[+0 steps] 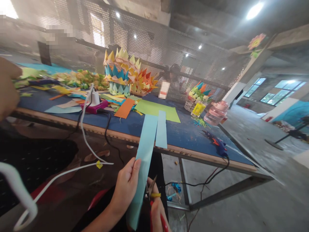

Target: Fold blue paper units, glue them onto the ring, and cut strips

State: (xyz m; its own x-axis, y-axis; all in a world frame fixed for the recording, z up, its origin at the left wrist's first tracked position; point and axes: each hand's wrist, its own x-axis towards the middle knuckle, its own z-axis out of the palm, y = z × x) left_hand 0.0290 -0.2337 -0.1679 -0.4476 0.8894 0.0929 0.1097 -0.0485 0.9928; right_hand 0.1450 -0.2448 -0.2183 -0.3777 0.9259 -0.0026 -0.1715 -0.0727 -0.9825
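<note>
My left hand (127, 181) pinches the edge of a long light-blue paper strip (146, 138), which slants from the table edge down over my lap. Low on the strip's right side, my right hand (158, 206) is closed around a pair of scissors (147, 195) with red handles. The scissor blades are parted and lie close to the strip's edge; whether they touch it I cannot tell. Something small and yellow (155, 195) shows by the right-hand fingers. A shorter light-blue strip (161, 130) lies just right of the long one, over a green paper sheet (166, 111).
Folded-paper crowns (118, 75) stand at the back beside paper scraps. A power strip (96, 107) with cables is on the left. On the right are a yellow-labelled bottle (198, 109), a pink jar (216, 112) and a glue gun (217, 144). Another person's arm (8, 87) enters at left.
</note>
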